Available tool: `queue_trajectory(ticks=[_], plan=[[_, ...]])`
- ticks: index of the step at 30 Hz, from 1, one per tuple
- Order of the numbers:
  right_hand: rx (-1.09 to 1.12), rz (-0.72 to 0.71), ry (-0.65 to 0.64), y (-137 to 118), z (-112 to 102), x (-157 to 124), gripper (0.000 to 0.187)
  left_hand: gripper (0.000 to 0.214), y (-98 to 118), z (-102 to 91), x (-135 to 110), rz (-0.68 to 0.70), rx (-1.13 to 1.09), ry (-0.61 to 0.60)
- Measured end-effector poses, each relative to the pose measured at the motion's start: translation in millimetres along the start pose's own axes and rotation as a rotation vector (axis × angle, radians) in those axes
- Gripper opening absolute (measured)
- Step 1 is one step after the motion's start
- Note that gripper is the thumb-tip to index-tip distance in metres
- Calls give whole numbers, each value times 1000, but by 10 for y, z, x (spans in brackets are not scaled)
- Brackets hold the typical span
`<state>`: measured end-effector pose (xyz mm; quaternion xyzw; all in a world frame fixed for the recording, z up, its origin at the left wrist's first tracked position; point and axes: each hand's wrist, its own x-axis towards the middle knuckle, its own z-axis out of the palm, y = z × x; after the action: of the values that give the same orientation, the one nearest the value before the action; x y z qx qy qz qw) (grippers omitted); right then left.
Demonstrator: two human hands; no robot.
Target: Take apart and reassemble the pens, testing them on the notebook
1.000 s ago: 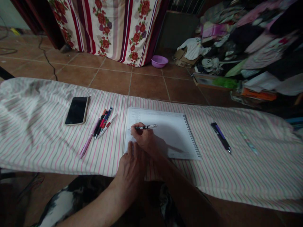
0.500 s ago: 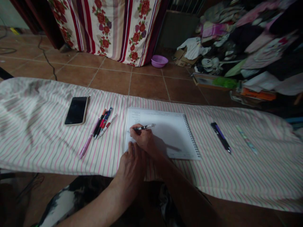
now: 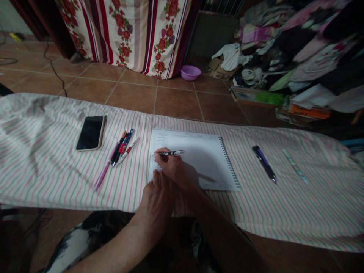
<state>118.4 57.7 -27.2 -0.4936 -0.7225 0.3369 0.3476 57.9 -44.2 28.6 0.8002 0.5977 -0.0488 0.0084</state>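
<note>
The right hand, pinching a pen, has edged slightly left over the notebook — the tip now sits close to the page's left edge, leaving little paper that way. The left hand rests at the notebook's near left corner, its grip impossible to tell; the notebook lies mid-length on the tabletop, nearer the far edge.

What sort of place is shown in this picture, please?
Probably a room in a home: a floral curtain hangs at the back, a purple basin sits beside it, and what look like clothes are heaped at right.
</note>
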Motion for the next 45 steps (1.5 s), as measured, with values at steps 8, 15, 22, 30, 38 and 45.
queue_trajectory(ticks=[8, 15, 22, 30, 38, 45], plan=[[71, 54, -65, -57, -41, -8, 14, 41, 0, 76, 2, 28, 15, 51], [382, 198, 3, -104, -176, 28, 24, 24, -21, -5, 33, 26, -40, -9], [438, 220, 111, -17, -272, 39, 26, 20, -46, 27, 78, -23, -142, 24], [465, 232, 124, 68, -480, 20, 36, 20, -42, 56, 149, -41, -138, 198], [536, 275, 124, 119, -627, -46, 42, 27, 14, 20, 285, -86, -158, 236], [583, 295, 153, 156, -733, -85, 40, 26, 43, 56, 369, -106, -188, 233]])
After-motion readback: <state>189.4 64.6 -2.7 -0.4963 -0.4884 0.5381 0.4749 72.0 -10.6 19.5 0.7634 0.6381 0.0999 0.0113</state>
